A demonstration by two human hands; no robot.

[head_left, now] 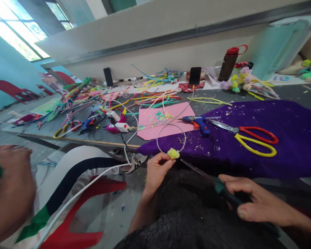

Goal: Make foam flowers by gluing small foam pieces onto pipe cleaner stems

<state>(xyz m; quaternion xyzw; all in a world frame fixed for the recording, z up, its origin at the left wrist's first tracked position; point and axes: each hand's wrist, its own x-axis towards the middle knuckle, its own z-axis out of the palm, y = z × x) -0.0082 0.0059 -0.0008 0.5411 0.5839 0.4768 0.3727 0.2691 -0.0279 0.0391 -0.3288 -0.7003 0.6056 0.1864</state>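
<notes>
My left hand [157, 169] pinches a small yellow pom-pom [173, 153] fixed to a thin wire ring [171, 138] at the edge of the purple cloth [287, 138]. My right hand [251, 199] grips a dark-handled tool with a teal collar [219, 186]; its thin metal tip [191, 167] points up toward the pom-pom. A blue glue gun [198, 121] lies on the cloth just beyond the ring.
Red-and-yellow scissors [254, 138] lie on the purple cloth, a pink sheet [166, 121] beside it. Pipe cleaners, phones [195, 75] and a bottle [228, 64] crowd the table's far side. Another person's hand [10, 186] is at the left; a red chair [75, 228] stands below.
</notes>
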